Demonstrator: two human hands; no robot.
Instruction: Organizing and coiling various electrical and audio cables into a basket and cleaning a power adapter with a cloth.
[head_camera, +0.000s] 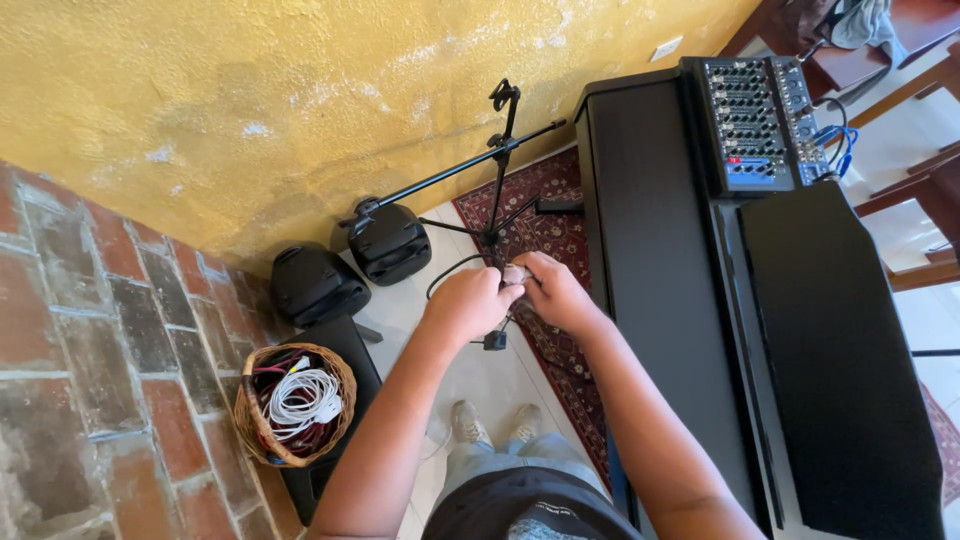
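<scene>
My left hand (468, 303) and my right hand (553, 292) meet in front of me, both closed around a small silver-grey connector (515, 273). A thin black cable (450, 270) loops out from under my left hand, and a small black plug (494, 341) hangs just below the hands. Behind my hands stands a black microphone stand (497, 150) with its boom arm angled to the left, on a red patterned rug (540, 220).
A black digital piano (680, 300) with a closed lid fills the right side, with an audio mixer (755, 125) on top. Two black speakers (350, 265) sit by the yellow wall. A wicker basket (250, 420) with coiled cables stands on a black box at lower left.
</scene>
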